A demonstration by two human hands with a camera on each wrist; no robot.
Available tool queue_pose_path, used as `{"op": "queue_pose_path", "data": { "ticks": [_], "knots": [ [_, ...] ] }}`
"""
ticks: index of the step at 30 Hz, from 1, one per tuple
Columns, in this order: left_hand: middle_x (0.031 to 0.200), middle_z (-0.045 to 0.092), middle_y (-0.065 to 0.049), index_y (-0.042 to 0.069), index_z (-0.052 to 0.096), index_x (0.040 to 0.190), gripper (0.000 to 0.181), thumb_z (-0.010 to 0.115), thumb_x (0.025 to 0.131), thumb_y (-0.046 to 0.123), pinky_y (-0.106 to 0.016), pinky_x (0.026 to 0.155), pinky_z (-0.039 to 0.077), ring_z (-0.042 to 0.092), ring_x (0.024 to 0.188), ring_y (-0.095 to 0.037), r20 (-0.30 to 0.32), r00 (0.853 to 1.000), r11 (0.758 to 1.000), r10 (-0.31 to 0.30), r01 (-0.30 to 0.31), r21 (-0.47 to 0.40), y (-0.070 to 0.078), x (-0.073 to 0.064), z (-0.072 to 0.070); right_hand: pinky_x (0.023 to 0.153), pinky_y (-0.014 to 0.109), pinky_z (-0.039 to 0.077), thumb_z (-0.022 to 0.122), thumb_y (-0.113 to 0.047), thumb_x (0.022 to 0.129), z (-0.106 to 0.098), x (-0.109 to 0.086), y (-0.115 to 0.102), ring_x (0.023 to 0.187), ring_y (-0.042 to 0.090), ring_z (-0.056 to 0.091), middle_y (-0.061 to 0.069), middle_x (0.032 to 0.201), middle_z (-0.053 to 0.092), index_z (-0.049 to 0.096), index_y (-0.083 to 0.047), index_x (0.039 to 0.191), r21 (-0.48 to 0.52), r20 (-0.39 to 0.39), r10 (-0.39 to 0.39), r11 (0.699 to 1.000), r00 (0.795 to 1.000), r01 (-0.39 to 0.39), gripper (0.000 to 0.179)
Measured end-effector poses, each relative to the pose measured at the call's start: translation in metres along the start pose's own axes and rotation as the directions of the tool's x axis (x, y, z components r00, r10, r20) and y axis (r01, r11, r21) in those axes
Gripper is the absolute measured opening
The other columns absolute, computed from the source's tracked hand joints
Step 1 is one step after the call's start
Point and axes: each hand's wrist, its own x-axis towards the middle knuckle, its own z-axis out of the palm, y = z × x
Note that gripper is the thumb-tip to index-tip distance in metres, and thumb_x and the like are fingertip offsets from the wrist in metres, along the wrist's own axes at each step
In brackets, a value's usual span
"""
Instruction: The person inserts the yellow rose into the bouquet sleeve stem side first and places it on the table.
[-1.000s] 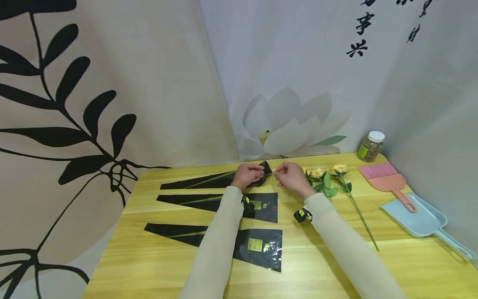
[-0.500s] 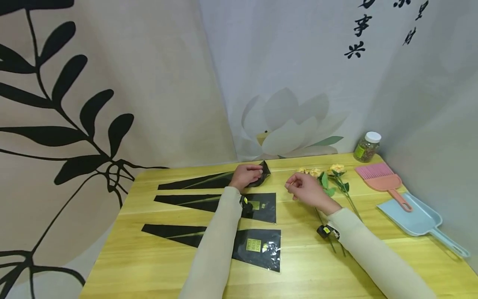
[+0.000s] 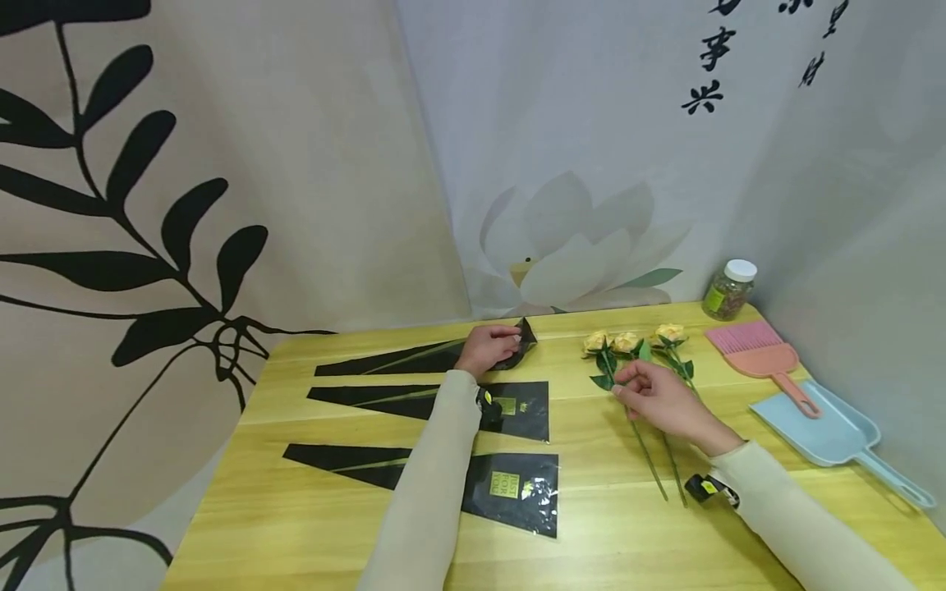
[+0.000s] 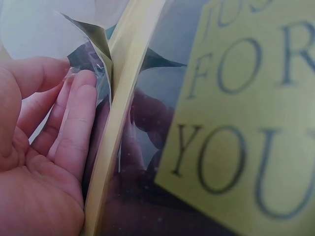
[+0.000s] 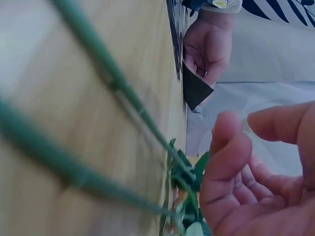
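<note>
My left hand (image 3: 489, 348) pinches the mouth end of the farthest black bouquet sleeve (image 3: 421, 358). The left wrist view shows its thumb and fingers (image 4: 81, 105) at the clear film along the sleeve's raised edge (image 4: 93, 37). Below lie two more flat, tapering sleeves, a middle one (image 3: 534, 414) and a near one (image 3: 517, 501), both crossed by my left forearm. Three yellow roses (image 3: 625, 342) with green leaves lie side by side to the right. Over their stems (image 3: 646, 455) hovers my right hand (image 3: 668, 400), its thumb and bent fingers apart with nothing between them.
At the far right corner stands a white-lidded jar (image 3: 729, 290). A pink brush (image 3: 761, 357) lies with its handle over a light blue dustpan (image 3: 820, 435). Printed cloth (image 3: 355, 164) hangs behind the wooden table (image 3: 244, 525).
My right hand has left the sleeve's mouth and moved right and nearer, over the rose stems. The left hand stays on the sleeve's edge.
</note>
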Motion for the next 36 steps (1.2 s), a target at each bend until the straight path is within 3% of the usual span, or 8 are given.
{"op": "queue_pose_path", "data": {
  "ticks": [8, 16, 24, 28, 36],
  "knots": [
    [0.13, 0.076, -0.01, 0.01, 0.08, 0.124, 0.024, 0.071, 0.101, 0.013, -0.035, 0.097, 0.061, 0.076, 0.107, -0.022, -0.006, 1.0, 1.0, 0.02, -0.02, -0.004, 0.001, -0.004, 0.001, 0.059, 0.037, 0.056, 0.067, -0.022, 0.106, -0.007, -0.019, 0.018, 0.06, 0.027, 0.065, 0.015, 0.087, 0.068, 0.057, 0.006, 0.131, -0.011, 0.086, 0.015, 1.0, 0.996, -0.014, 0.038],
    [0.133, 0.074, -0.008, 0.012, 0.08, 0.124, 0.025, 0.071, 0.101, 0.014, -0.036, 0.099, 0.061, 0.076, 0.109, -0.022, -0.009, 1.0, 1.0, 0.002, -0.002, 0.009, -0.003, -0.007, -0.002, 0.046, 0.032, 0.047, 0.071, -0.031, 0.103, 0.001, -0.026, 0.029, 0.046, 0.015, 0.052, 0.007, 0.073, 0.065, 0.061, -0.002, 0.126, -0.107, 0.167, 0.084, 0.992, 0.982, -0.066, 0.039],
    [0.134, 0.074, -0.007, 0.014, 0.079, 0.125, 0.026, 0.072, 0.101, 0.015, -0.037, 0.1, 0.06, 0.075, 0.111, -0.023, 0.001, 1.0, 1.0, -0.002, 0.002, 0.005, 0.0, -0.002, 0.0, 0.044, 0.03, 0.045, 0.076, -0.026, 0.1, 0.003, -0.023, 0.014, 0.04, 0.016, 0.053, 0.004, 0.06, 0.064, 0.061, -0.006, 0.108, -0.23, 0.171, 0.11, 0.971, 0.979, -0.068, 0.026],
    [0.134, 0.074, -0.007, 0.013, 0.079, 0.125, 0.026, 0.072, 0.101, 0.016, -0.036, 0.1, 0.06, 0.075, 0.111, -0.022, 0.007, 1.0, 1.0, 0.001, -0.001, 0.012, 0.001, 0.0, 0.0, 0.046, 0.031, 0.047, 0.075, -0.02, 0.099, 0.005, -0.022, 0.009, 0.042, 0.019, 0.057, 0.006, 0.063, 0.066, 0.061, -0.006, 0.105, -0.239, 0.149, 0.152, 0.964, 0.977, -0.114, 0.02],
    [0.133, 0.074, -0.008, 0.013, 0.08, 0.124, 0.025, 0.073, 0.1, 0.015, -0.036, 0.1, 0.06, 0.075, 0.111, -0.022, 0.005, 1.0, 1.0, -0.007, 0.007, 0.003, -0.003, 0.001, 0.0, 0.047, 0.032, 0.051, 0.074, -0.015, 0.098, 0.008, -0.021, 0.008, 0.044, 0.019, 0.061, 0.006, 0.059, 0.066, 0.063, -0.004, 0.1, -0.215, 0.129, 0.149, 0.969, 0.98, -0.119, 0.015]
  ]
}}
